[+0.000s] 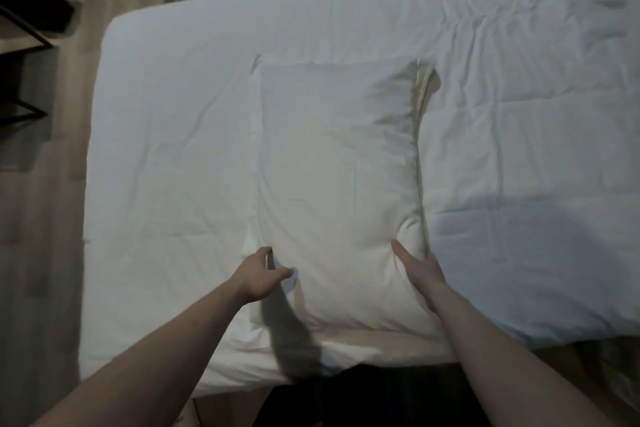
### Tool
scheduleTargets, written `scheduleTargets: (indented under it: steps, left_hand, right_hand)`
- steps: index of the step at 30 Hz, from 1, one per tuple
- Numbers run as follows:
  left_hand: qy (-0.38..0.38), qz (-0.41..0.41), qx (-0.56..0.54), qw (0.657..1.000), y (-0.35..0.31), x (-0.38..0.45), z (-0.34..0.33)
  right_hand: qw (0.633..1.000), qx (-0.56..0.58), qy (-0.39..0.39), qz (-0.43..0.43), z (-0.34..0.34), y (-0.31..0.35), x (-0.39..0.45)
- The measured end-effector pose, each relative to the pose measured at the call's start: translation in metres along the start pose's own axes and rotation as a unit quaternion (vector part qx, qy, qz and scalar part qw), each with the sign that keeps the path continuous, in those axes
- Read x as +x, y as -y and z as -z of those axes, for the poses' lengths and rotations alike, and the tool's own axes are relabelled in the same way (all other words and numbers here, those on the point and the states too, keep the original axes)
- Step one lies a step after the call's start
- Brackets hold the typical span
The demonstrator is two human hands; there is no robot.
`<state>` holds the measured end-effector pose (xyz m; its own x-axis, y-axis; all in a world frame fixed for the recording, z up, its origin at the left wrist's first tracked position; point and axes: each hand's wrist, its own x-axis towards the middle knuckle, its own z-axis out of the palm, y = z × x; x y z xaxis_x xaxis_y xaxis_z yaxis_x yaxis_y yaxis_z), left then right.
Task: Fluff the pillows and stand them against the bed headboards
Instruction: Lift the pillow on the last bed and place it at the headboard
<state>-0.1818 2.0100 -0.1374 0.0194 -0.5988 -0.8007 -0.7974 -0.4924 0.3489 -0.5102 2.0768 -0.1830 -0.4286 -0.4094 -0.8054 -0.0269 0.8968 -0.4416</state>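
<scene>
white pillow [336,184], flat on bed (creased)

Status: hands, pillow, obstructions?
Left hand pinching pillow corner. Right hand gripping its right edge. Pillow flat on bed. Nothing in the way.

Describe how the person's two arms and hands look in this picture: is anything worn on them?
Both forearms are bare for as much of them as the picture shows; no sleeve is in sight. The left hand and the right hand wear no gloves. No watch, bracelet or ring can be seen, though the picture is dim and a little soft, so a thin ring could escape notice.
</scene>
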Motion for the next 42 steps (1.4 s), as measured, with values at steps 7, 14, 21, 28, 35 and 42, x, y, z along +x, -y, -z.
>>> scheduleTargets:
  steps: [7, 14, 21, 28, 35, 42]
  left_hand:
    - [-0.022, -0.077, 0.074, 0.994, -0.023, -0.043, 0.025]
    - [-0.085, -0.349, 0.075, 0.930, -0.075, -0.142, 0.056]
    - [-0.059, -0.454, 0.138, 0.878, -0.139, -0.181, 0.068]
    - [0.017, -0.408, 0.414, 0.814, -0.190, -0.174, 0.033]
    - [-0.031, -0.446, 0.434, 0.782, -0.215, -0.168, 0.000]
    - [-0.114, -0.426, 0.335, 0.833, -0.246, -0.160, -0.054]
  right_hand:
    - [0.993, -0.010, -0.026, 0.116, 0.000, 0.057, -0.079]
    - [0.965, -0.068, 0.009, 0.252, 0.027, 0.092, -0.189]
    - [0.931, -0.189, 0.028, 0.311, 0.082, 0.048, -0.255]
    - [0.910, -0.297, 0.020, 0.288, 0.115, -0.002, -0.259]
    - [0.919, -0.273, 0.007, 0.284, 0.151, -0.018, -0.238]
    - [0.921, -0.246, 0.013, 0.302, 0.210, -0.008, -0.197]
